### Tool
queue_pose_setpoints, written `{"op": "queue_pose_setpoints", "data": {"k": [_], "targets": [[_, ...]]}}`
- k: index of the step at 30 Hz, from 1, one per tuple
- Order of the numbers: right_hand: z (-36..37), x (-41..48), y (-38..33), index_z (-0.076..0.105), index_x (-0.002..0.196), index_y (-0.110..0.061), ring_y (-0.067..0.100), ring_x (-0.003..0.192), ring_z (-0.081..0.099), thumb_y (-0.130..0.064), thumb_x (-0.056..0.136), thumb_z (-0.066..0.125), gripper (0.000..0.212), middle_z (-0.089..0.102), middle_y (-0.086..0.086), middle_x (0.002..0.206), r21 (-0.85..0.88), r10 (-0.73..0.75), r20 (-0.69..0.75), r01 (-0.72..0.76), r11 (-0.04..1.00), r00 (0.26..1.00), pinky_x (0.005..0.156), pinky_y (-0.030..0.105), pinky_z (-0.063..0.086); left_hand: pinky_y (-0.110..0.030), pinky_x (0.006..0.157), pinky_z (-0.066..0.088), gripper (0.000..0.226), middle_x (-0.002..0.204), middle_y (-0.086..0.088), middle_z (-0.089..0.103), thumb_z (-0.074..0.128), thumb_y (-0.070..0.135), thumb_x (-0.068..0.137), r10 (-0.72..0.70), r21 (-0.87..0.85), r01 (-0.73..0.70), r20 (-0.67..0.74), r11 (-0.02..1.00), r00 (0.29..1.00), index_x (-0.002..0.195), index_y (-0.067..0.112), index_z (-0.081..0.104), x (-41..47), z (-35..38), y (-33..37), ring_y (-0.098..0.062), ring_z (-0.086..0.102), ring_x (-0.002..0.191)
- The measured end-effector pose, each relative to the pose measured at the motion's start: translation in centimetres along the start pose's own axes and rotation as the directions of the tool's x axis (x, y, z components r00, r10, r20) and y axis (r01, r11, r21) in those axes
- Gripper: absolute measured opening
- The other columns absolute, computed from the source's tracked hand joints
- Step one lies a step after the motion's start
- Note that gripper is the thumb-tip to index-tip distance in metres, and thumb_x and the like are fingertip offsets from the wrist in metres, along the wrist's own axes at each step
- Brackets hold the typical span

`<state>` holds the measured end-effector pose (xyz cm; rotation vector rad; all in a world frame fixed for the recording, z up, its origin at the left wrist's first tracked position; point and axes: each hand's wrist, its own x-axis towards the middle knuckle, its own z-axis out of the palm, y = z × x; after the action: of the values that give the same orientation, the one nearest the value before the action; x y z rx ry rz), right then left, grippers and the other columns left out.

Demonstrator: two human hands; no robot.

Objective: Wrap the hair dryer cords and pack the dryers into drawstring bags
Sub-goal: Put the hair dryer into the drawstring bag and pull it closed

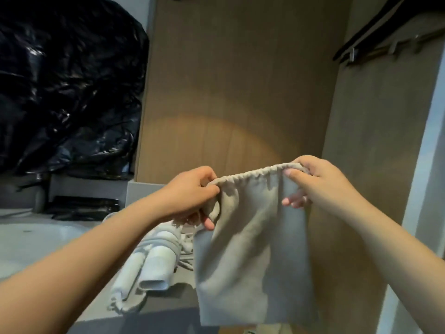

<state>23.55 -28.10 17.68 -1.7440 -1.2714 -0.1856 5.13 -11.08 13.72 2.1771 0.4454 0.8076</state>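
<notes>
**Bag's up and ready, dryer waiting on the counter**

So closest to the camera, both forearms come in from 7 and 4 o'clock and meet at the drawstring bag point(252, 249). It hangs limp and flat at about 5 o'clock, so it looks empty. It's held up by the gathered top hem, one hand at each end. My guess is that's to stretch the mouth out and find the opening before anything goes in.

Fingers: the left hand point(192, 196) pinches the left end of the hem between thumb and forefinger, with the lower fingers curled round a fold of cloth just below. The right hand point(320, 186) clamps the right end, thumb in front and fingers behind. A couple of its lower fingertips point(292, 201) poke out loosely past the bag's edge. The mouth looks closed, and I can't tell if either hand has the drawstring itself.

A bit further back, at 7 o'clock, the white hair dryer point(156, 256) lies on the grey counter point(178, 292), just left of the bag and not touching it. The cord point(168, 237) seems looped round the body, so the wrapping looks done. Blurry though. There's pale cloth point(122, 295) under its near end, maybe another bag.

Furthest off: a wooden panel point(240, 92) at 12, black plastic sheeting point(67, 80) at 10 and hangers point(385, 37) at 2.
</notes>
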Motion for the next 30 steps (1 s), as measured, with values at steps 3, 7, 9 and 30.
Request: {"op": "queue_pose_setpoints", "data": {"k": [3, 7, 9, 30], "targets": [[2.6, 2.7, -2.9, 0.055, 0.094, 0.004, 0.028, 0.071, 0.074, -0.011, 0.096, 0.054, 0.015, 0.056, 0.015, 0.082, 0.214, -0.023, -0.017, 0.026, 0.976, 1.000, 0.057, 0.030, 0.060, -0.017, 0.039, 0.032, 0.006, 0.070, -0.017, 0.058, 0.060, 0.013, 0.091, -0.074, -0.321, 0.049, -0.067, 0.946, 0.995, 0.086, 0.010, 0.058, 0.3, -4.2, -0.8, -0.037, 0.070, 0.066], [6.9, 6.6, -5.7, 0.061, 0.087, -0.011, 0.026, 0.082, 0.070, -0.023, 0.090, 0.058, 0.013, 0.068, 0.012, 0.084, 0.114, -0.194, -0.156, 0.213, 0.970, 0.969, 0.081, 0.048, 0.056, -0.024, 0.047, 0.050, 0.009, 0.070, -0.013, 0.063, 0.067, 0.012, 0.088, -0.070, -0.333, -0.055, -0.353, 0.941, 0.933, 0.082, 0.006, 0.066, 0.8, -9.3, -2.7, -0.025, 0.066, 0.062], [9.1, 8.5, -7.5, 0.060, 0.086, -0.018, 0.018, 0.083, 0.064, -0.029, 0.090, 0.056, 0.012, 0.065, 0.002, 0.082, 0.041, -0.261, -0.178, 0.272, 0.961, 0.949, 0.077, 0.036, 0.053, -0.023, 0.052, 0.047, 0.007, 0.071, -0.008, 0.070, 0.069, 0.016, 0.086, 0.063, -0.054, -0.108, -0.531, 0.993, 0.845, 0.082, 0.010, 0.070, 1.0, -11.4, -3.3, -0.013, 0.061, 0.056], [26.2, 3.4, 2.7, 0.049, 0.131, -0.033, 0.004, 0.121, 0.046, -0.039, 0.084, 0.070, 0.052, 0.051, -0.018, 0.128, -0.020, -0.030, 0.620, 0.054, 0.998, 0.784, 0.096, 0.023, 0.041, -0.023, 0.051, 0.043, 0.024, 0.068, 0.003, 0.065, 0.066, 0.041, 0.083, -0.259, 0.553, 0.387, -0.297, 0.738, 0.919, 0.072, 0.020, 0.065, -9.2, -10.6, -19.7, -0.008, 0.058, 0.058]]}}
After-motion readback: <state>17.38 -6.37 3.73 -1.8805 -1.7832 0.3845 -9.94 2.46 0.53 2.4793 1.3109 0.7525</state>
